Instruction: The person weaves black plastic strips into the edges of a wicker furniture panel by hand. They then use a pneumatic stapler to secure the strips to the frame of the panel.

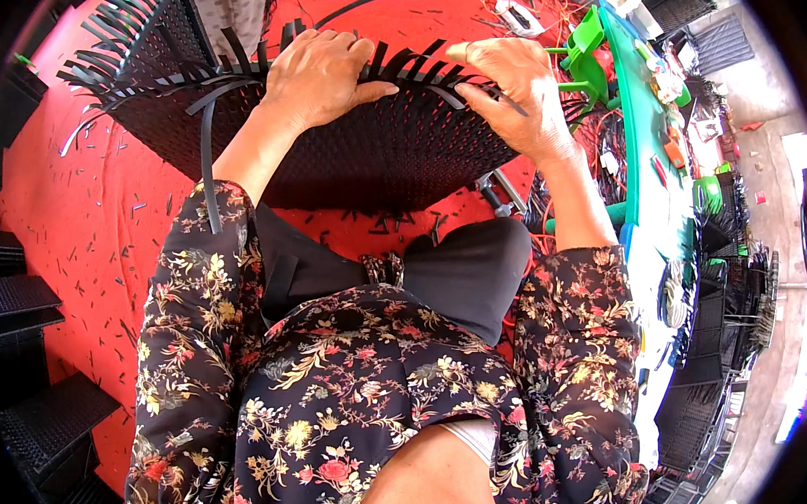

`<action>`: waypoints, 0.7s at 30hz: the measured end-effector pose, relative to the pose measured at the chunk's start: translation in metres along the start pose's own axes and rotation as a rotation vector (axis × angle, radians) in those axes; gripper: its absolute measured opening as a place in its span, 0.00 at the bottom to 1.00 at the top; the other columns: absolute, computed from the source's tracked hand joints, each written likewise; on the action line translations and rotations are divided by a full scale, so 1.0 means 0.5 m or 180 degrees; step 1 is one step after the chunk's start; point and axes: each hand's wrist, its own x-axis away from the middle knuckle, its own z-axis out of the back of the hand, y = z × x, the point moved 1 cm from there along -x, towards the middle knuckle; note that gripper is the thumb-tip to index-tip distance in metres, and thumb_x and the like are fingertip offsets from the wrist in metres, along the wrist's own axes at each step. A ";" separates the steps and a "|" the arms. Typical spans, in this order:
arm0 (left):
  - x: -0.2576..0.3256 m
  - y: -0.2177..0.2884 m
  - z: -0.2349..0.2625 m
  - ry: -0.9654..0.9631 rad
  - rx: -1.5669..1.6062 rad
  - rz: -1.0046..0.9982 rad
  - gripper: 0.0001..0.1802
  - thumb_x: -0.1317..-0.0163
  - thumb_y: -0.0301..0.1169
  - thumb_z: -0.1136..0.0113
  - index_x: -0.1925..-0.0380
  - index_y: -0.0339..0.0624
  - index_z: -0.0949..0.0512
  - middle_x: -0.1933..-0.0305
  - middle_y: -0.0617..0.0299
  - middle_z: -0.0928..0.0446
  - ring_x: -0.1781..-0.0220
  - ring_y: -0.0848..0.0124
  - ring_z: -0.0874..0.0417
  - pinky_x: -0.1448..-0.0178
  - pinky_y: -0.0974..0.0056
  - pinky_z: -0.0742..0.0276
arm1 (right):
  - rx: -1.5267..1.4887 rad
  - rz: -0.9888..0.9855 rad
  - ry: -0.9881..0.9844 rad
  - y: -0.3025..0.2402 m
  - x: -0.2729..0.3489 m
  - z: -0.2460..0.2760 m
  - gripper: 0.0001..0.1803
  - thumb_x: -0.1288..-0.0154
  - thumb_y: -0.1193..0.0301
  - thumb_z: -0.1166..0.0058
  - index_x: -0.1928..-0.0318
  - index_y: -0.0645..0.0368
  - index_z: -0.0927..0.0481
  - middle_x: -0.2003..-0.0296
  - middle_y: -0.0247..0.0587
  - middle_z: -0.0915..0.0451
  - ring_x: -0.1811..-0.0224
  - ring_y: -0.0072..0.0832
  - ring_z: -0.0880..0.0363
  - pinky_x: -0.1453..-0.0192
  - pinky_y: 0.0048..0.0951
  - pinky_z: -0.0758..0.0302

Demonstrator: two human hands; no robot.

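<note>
Head view: a black woven piece fills the upper centre of the frame, its long rim running left to right, bowed by the lens, with loose strip ends sticking up along it. Both hands are at that rim, the left hand just left of the frame's middle, the right hand to the right. Strip ends stand in the gap between the two thumbs, right of the left one and left of the right one; neither hand is clearly nearer. The left fingers curl over the rim, tips hidden; the right thumb and forefinger stand apart. Whether either pinches a strip, I cannot tell. A longer strip hangs at upper left. Beyond lie red floor covering and, at right, a green table.
</note>
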 end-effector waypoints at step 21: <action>0.005 0.000 -0.006 0.0274 0.0053 -0.0114 0.27 0.47 0.57 0.39 0.72 0.43 0.27 0.70 0.59 0.25 0.61 0.59 0.22 0.55 0.57 0.28 | -0.0182 -0.0039 -0.0092 0.008 -0.018 -0.029 0.08 0.46 0.65 0.39 0.65 0.51 0.17 0.65 0.31 0.20 0.58 0.32 0.23 0.48 0.39 0.35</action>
